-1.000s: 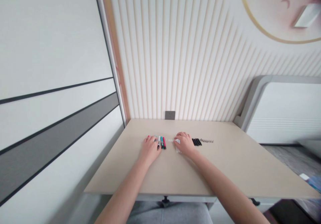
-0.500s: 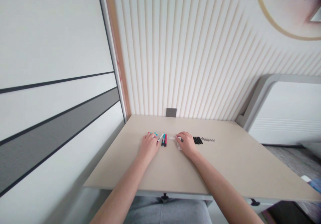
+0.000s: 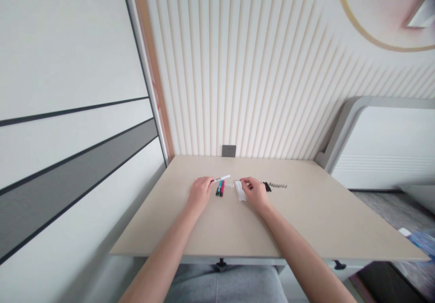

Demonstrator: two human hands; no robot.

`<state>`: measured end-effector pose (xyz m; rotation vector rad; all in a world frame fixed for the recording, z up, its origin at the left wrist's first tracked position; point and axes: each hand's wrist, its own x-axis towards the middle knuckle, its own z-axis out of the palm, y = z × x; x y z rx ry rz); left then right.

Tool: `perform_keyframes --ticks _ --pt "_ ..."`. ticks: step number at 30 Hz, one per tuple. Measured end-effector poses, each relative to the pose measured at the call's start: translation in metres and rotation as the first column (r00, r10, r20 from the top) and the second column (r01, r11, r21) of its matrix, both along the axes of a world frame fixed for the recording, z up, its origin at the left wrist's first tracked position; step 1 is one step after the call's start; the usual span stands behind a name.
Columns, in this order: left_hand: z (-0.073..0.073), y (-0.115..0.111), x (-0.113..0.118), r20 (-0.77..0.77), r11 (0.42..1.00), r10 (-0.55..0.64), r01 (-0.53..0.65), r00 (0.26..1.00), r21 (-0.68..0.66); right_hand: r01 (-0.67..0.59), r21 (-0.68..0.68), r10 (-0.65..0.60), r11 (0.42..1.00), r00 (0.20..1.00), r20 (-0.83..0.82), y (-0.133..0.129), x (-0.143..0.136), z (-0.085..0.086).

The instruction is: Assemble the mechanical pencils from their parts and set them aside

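My left hand (image 3: 200,192) is closed on a white pen (image 3: 223,177), which points right above the table, its dark end at my fingertips. Below it lie a teal pen (image 3: 219,188) and a red pen (image 3: 222,189), side by side, with dark lower ends. My right hand (image 3: 255,193) is closed beside a row of slim white tubes (image 3: 239,191); a dark end of a black pen part (image 3: 250,187) shows among its fingers. Just right of that hand lie several black pen parts (image 3: 268,187), partly covered by it. Small clear pieces (image 3: 229,185) lie between the hands.
A row of small dark pieces (image 3: 278,186) runs to the right on the beige table (image 3: 217,230). Behind stands a ribbed wall with a grey socket (image 3: 229,151). A white cabinet (image 3: 84,180) borders the left side; a bed headboard (image 3: 384,144) is at the right.
The white pen has swung from slanting beside the teal pen to nearly level, raised and further right. My right hand has shifted slightly, uncovering more white tubes. The view has turned a little.
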<state>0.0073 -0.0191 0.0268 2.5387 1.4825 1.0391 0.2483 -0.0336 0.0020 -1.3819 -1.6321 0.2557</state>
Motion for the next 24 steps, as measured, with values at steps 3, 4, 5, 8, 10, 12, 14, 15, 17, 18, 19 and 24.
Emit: perform_keyframes --ticks 3,4,5,8,10,12,14,15,17,18,19,24 --pt "-0.0016 -0.0013 0.0022 0.029 0.995 -0.098 0.097 0.995 0.033 -0.084 0.051 0.083 0.995 0.996 0.030 -0.0010 -0.0026 -0.0006" --pt "-0.0019 -0.0018 0.0027 0.030 0.992 -0.122 0.121 0.992 0.040 -0.114 0.075 0.111 0.991 0.993 0.042 -0.0014 -0.0034 -0.0005" --pt "-0.0021 -0.0023 0.0031 0.029 0.989 -0.142 0.141 0.989 0.045 -0.140 0.096 0.136 0.985 0.989 0.056 -0.0018 -0.0041 -0.0003" --pt "-0.0015 -0.0035 0.0036 0.021 0.983 -0.179 0.178 0.984 0.050 -0.194 0.131 0.183 0.972 0.979 0.089 -0.0031 -0.0054 0.0010" --pt "-0.0008 -0.0037 0.0036 0.019 0.982 -0.182 0.181 0.983 0.052 -0.200 0.130 0.189 0.971 0.978 0.093 -0.0037 -0.0055 0.0016" --pt "-0.0007 -0.0035 0.0034 0.016 0.983 -0.180 0.179 0.984 0.048 -0.198 0.117 0.188 0.973 0.978 0.091 -0.0038 -0.0053 0.0016" --pt "-0.0011 -0.0031 0.0033 0.008 0.984 -0.174 0.173 0.985 0.036 -0.202 0.110 0.193 0.973 0.977 0.088 -0.0036 -0.0049 0.0011" --pt "-0.0015 -0.0029 0.0034 0.001 0.985 -0.171 0.171 0.985 0.028 -0.207 0.111 0.198 0.972 0.976 0.086 -0.0034 -0.0046 0.0008" --pt "-0.0020 -0.0026 0.0036 -0.008 0.986 -0.167 0.167 0.986 0.017 -0.215 0.118 0.206 0.970 0.975 0.083 -0.0028 -0.0042 0.0002" --pt "-0.0021 -0.0026 0.0037 -0.009 0.986 -0.165 0.165 0.986 0.016 -0.218 0.120 0.209 0.969 0.974 0.082 -0.0025 -0.0041 0.0000" --pt "-0.0020 -0.0026 0.0039 -0.006 0.986 -0.166 0.166 0.986 0.019 -0.222 0.120 0.214 0.968 0.973 0.082 -0.0023 -0.0040 -0.0003" --pt "-0.0020 -0.0025 0.0046 0.002 0.982 -0.183 0.183 0.983 0.039 -0.245 0.122 0.235 0.962 0.968 0.092 -0.0014 -0.0039 -0.0018"
